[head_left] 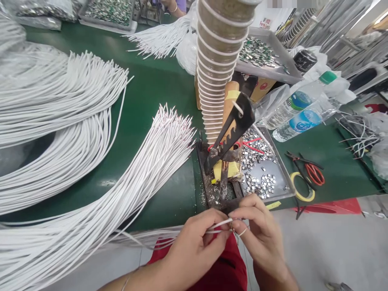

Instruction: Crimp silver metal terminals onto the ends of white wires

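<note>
My left hand (pixel 194 246) and my right hand (pixel 260 230) meet just in front of the table edge, both pinched on the end of a thin white cable (pixel 220 224). The cable runs left from my fingers toward the big bundle of white cables (pixel 121 178) fanned across the green table (pixel 151 93). A small part may sit between my right fingertips; it is too small to make out. Directly beyond my hands stands a black lever press (pixel 230 133) on a dirty base, beside a metal tray of small shiny clips (pixel 260 178).
A tall cardboard tube wound with white cord (pixel 220 60) rises behind the press. More cable bundles (pixel 54 93) lie at the left. Two water bottles (pixel 303 113), red-handled scissors (pixel 312 171), a tape ring (pixel 301 190) sit at the right. Another person's arm (pixel 174 6) shows at the far edge.
</note>
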A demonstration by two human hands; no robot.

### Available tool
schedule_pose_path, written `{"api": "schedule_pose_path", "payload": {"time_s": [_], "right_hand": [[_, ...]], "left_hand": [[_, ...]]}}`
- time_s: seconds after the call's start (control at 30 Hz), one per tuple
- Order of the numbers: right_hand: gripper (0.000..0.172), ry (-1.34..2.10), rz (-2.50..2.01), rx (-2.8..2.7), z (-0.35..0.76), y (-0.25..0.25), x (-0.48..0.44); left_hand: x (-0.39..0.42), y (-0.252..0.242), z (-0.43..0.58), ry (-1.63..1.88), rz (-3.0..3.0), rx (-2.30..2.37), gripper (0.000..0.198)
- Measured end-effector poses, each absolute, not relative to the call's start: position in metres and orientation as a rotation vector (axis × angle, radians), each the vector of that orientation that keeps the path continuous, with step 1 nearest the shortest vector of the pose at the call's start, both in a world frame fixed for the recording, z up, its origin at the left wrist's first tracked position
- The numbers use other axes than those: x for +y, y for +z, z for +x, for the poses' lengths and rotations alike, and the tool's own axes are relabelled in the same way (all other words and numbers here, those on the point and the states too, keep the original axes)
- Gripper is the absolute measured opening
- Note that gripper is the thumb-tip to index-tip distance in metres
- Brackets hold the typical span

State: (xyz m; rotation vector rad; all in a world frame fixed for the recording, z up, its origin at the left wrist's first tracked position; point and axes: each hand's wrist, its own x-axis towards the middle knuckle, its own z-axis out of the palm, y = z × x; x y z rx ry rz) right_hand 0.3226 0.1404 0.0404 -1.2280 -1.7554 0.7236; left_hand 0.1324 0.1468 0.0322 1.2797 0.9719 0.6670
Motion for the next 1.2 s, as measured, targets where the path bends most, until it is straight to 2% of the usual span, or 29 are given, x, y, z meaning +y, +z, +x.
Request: {"api": "schedule_pose_path", "payload": {"time_s": [0.13, 0.27, 0.57, 0.63, 0.73, 0.87, 1.2], "right_hand": [[0.011, 0.710, -1.268, -1.791, 0.327, 0.042, 0.140], [0.009, 0.668, -1.284, -1.866, 0.331, 0.045, 0.142], [0.007, 0.907, -1.032, -1.809, 0.326, 0.036, 0.143], [0.010, 0.844, -1.065, -1.845, 0.331, 0.036, 0.143], [0.015, 0.567, -1.264, -1.827, 0.346, 0.034, 0.153], [0.015, 0.244, -1.575, -1.854, 0.369, 0.023, 0.178], [0.014, 0.210, -1.662, -1.918, 0.378, 0.005, 0.184]], "left_hand": [[0.147, 0.032, 0.126, 0.755, 1.347, 0.894, 0.019], [0.151, 0.033, 0.120, 0.767, 1.344, 0.905, 0.027], [0.155, 0.033, 0.124, 0.666, 1.321, 0.833, 0.029], [0.154, 0.032, 0.123, 0.689, 1.332, 0.840, 0.029], [0.153, 0.029, 0.120, 0.735, 1.338, 0.901, 0.030], [0.153, 0.026, 0.118, 0.769, 1.254, 0.990, 0.022], [0.158, 0.029, 0.118, 0.773, 1.056, 1.035, 0.015]]}}
